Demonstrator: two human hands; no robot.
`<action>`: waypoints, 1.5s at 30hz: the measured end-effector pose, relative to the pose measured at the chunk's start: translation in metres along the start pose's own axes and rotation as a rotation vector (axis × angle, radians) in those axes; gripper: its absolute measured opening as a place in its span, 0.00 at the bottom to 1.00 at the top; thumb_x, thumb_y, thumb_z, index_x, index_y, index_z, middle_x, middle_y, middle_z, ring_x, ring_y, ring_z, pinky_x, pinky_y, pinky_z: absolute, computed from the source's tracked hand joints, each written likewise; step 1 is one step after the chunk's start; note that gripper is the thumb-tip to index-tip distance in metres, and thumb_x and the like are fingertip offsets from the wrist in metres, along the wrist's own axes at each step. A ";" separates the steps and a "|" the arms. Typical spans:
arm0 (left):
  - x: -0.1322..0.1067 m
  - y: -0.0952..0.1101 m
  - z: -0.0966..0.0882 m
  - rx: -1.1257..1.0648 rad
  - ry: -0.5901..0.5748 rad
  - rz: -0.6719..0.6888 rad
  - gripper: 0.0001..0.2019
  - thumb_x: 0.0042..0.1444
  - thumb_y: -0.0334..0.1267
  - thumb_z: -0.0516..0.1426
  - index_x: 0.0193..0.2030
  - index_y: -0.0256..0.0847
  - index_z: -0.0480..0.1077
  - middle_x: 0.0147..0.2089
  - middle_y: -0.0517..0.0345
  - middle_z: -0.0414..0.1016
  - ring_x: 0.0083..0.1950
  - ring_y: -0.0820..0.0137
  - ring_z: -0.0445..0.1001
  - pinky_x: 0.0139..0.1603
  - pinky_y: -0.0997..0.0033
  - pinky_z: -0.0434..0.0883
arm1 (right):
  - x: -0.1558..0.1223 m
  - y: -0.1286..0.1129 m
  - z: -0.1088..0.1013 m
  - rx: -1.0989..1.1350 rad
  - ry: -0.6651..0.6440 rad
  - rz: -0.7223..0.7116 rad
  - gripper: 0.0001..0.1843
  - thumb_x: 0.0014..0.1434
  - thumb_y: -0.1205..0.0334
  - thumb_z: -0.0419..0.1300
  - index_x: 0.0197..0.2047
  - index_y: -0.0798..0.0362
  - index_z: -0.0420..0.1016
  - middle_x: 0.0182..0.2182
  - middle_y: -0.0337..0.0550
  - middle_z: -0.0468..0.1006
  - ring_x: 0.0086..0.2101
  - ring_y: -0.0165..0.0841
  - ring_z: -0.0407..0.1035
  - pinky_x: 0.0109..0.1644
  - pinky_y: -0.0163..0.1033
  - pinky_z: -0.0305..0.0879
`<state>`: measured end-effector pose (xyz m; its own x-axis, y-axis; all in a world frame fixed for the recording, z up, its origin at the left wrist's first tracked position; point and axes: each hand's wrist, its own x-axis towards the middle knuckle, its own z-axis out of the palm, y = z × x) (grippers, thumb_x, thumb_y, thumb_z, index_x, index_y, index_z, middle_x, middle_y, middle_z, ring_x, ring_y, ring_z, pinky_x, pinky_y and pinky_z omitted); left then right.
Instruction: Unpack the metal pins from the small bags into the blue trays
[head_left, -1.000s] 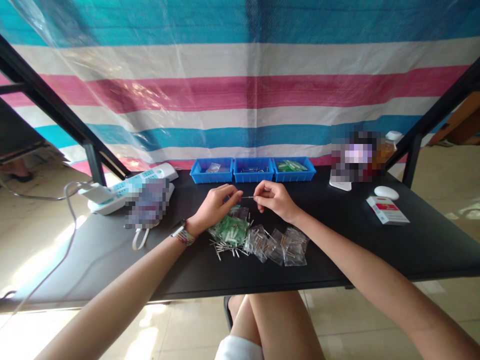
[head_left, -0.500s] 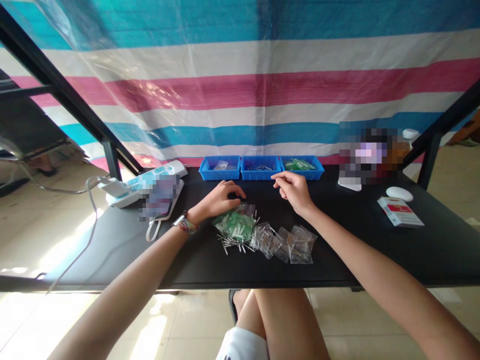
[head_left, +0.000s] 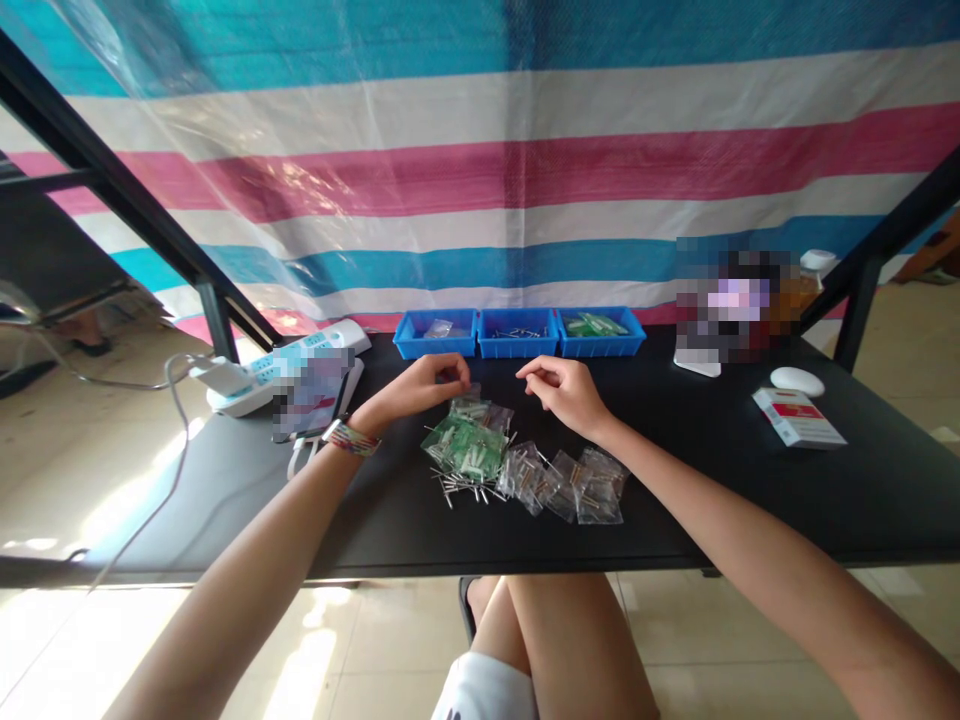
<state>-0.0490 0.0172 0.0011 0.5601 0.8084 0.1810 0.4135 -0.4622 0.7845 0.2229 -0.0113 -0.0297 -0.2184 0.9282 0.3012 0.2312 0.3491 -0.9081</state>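
Note:
My left hand (head_left: pixel 424 385) hovers over the far end of a pile of small clear bags, its fingertips pinched on the top edge of one clear bag (head_left: pixel 469 400). My right hand (head_left: pixel 562 388) is raised just to the right, fingers curled and pinched together; what they hold, if anything, is too small to make out. Below both hands lie a bag of green parts (head_left: pixel 465 447), several clear bags (head_left: pixel 559 480) and loose metal pins (head_left: pixel 461 490) on the black table (head_left: pixel 750 490).
Three blue trays (head_left: pixel 517 333) stand in a row at the table's back edge. A power strip (head_left: pixel 262 370) with a cable lies at the left. At the right are a white mouse (head_left: pixel 796 381) and a small red-and-white box (head_left: pixel 799 418). Black frame posts stand at both sides.
My right hand drew back from the blue trays toward the pile. My left hand lifted off the table and pinched a clear bag. The pin held between both hands a second ago is gone.

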 end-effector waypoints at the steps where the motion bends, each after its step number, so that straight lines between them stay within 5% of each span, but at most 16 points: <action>1: 0.000 0.001 0.001 -0.070 0.041 -0.012 0.10 0.60 0.44 0.63 0.35 0.39 0.74 0.33 0.57 0.77 0.34 0.69 0.76 0.38 0.70 0.73 | 0.000 0.000 0.000 0.012 -0.004 0.001 0.10 0.60 0.61 0.60 0.40 0.54 0.82 0.27 0.41 0.78 0.22 0.30 0.67 0.26 0.35 0.63; 8: 0.004 0.012 0.019 -0.382 0.144 -0.068 0.15 0.56 0.46 0.68 0.37 0.38 0.71 0.32 0.58 0.76 0.31 0.71 0.78 0.35 0.70 0.78 | -0.007 -0.004 0.002 -0.276 -0.067 -0.390 0.27 0.63 0.67 0.62 0.64 0.44 0.75 0.54 0.48 0.76 0.32 0.30 0.72 0.38 0.39 0.74; 13: 0.002 0.015 0.031 -0.548 0.045 -0.136 0.20 0.53 0.46 0.71 0.46 0.38 0.72 0.36 0.54 0.82 0.33 0.64 0.84 0.34 0.64 0.82 | -0.011 -0.007 0.002 -0.414 -0.073 -0.507 0.14 0.67 0.63 0.62 0.54 0.44 0.82 0.61 0.49 0.72 0.45 0.38 0.74 0.52 0.48 0.75; 17: -0.001 0.016 0.031 -0.493 0.038 -0.093 0.20 0.63 0.50 0.63 0.52 0.36 0.72 0.37 0.46 0.84 0.34 0.60 0.85 0.33 0.63 0.82 | -0.006 -0.008 0.004 -0.181 -0.059 -0.365 0.11 0.69 0.54 0.61 0.41 0.50 0.82 0.47 0.49 0.79 0.41 0.37 0.75 0.45 0.43 0.75; 22: -0.005 0.019 0.029 -0.024 0.216 0.194 0.21 0.65 0.41 0.62 0.63 0.42 0.74 0.58 0.45 0.80 0.45 0.66 0.83 0.46 0.66 0.81 | 0.000 -0.005 0.008 0.141 -0.125 -0.011 0.20 0.62 0.42 0.66 0.36 0.52 0.79 0.30 0.42 0.78 0.28 0.33 0.71 0.30 0.37 0.68; 27: -0.006 0.020 0.032 0.175 0.303 0.323 0.10 0.68 0.42 0.60 0.50 0.44 0.82 0.55 0.48 0.80 0.55 0.63 0.79 0.49 0.66 0.79 | -0.002 -0.008 0.008 0.185 -0.187 0.024 0.20 0.65 0.43 0.63 0.38 0.54 0.81 0.27 0.41 0.78 0.26 0.32 0.70 0.29 0.36 0.65; 30: -0.002 0.012 0.031 0.081 0.427 0.197 0.11 0.66 0.46 0.62 0.42 0.41 0.81 0.44 0.50 0.82 0.44 0.65 0.81 0.42 0.67 0.78 | -0.005 -0.012 0.004 0.047 -0.209 -0.100 0.15 0.69 0.54 0.59 0.42 0.53 0.83 0.37 0.46 0.82 0.33 0.34 0.73 0.34 0.38 0.68; 33: 0.003 -0.002 0.023 -0.141 0.550 -0.022 0.15 0.63 0.50 0.63 0.41 0.38 0.79 0.33 0.54 0.80 0.33 0.67 0.80 0.35 0.69 0.76 | -0.006 -0.011 0.001 -0.207 -0.299 -0.341 0.10 0.61 0.67 0.64 0.45 0.51 0.84 0.44 0.47 0.83 0.42 0.39 0.74 0.48 0.45 0.72; 37: 0.008 -0.018 0.009 -0.351 0.705 -0.199 0.17 0.56 0.49 0.67 0.40 0.34 0.79 0.36 0.51 0.82 0.32 0.68 0.81 0.34 0.71 0.76 | -0.007 -0.006 0.001 -0.376 -0.443 -0.482 0.20 0.58 0.74 0.64 0.51 0.49 0.84 0.48 0.47 0.83 0.51 0.42 0.71 0.60 0.51 0.69; 45: 0.006 -0.019 0.001 -0.653 0.719 -0.245 0.22 0.57 0.42 0.64 0.56 0.32 0.75 0.51 0.40 0.84 0.38 0.65 0.84 0.41 0.64 0.80 | -0.005 -0.006 0.001 -0.445 -0.411 -0.544 0.08 0.67 0.71 0.62 0.42 0.53 0.84 0.41 0.48 0.83 0.47 0.40 0.72 0.54 0.47 0.70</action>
<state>-0.0530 0.0306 -0.0131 -0.1441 0.9826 0.1173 -0.1364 -0.1371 0.9811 0.2213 -0.0180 -0.0256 -0.7195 0.5227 0.4573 0.3286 0.8363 -0.4389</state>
